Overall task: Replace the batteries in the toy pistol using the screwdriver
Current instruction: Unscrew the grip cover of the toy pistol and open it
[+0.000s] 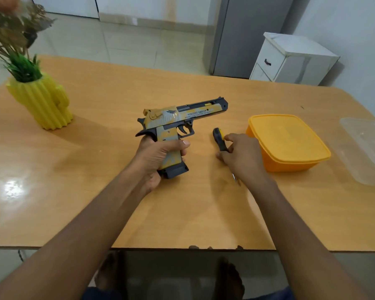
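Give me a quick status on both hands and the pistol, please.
Left hand grips pistol by its handle. Right hand closing on screwdriver, which lies on table. Nothing in the way.

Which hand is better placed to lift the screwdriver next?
The right hand: its fingers already curl around the screwdriver on the table, while the left hand grips the toy pistol.

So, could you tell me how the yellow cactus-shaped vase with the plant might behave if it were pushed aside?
The vase looks rigid, so it should probably slide on the glossy table rather than flex. With the tall plant rising above it, it may be top-heavy and could tip if pushed high.
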